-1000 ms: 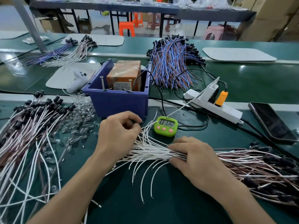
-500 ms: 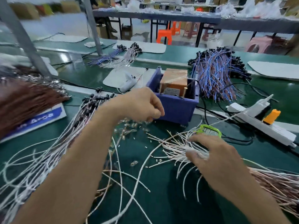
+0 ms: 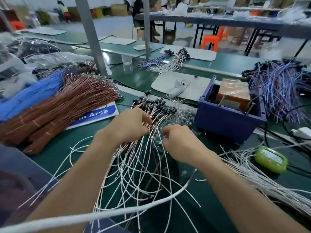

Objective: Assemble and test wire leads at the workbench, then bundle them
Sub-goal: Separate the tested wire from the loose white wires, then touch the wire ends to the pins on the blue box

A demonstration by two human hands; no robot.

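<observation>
The left hand (image 3: 127, 126) grips a clump of wire leads (image 3: 139, 165) that fan toward six o'clock on the desk (image 3: 55, 148), apparently to steady them. At its three o'clock the right hand (image 3: 180, 143) pinches one strand, probably to draw it free.

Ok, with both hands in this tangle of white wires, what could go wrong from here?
The looped white leads cross each other, so pulling with the left hand may knot them or drag neighbours along. The right hand works beside the small clear bulbs, which could scatter.
</observation>
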